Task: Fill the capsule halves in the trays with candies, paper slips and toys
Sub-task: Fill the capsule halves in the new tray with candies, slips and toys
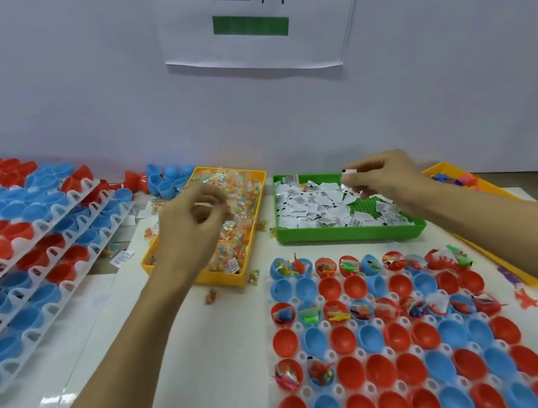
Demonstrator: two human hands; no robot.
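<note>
The light is bright and even, from above. Shadows are soft and faint. A small white glare shines near the table's (197, 369) left edge. The left hand (191, 228) looks blurry. Lines bend at the picture's edges.

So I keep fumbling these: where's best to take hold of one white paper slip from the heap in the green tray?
Probably from above, pinching a raised edge or corner between thumb and fingertip: the white paper slips lie flat, thin and overlapping in the green plastic tray, so faces offer no purchase. The right hand pinches one that way.
</note>
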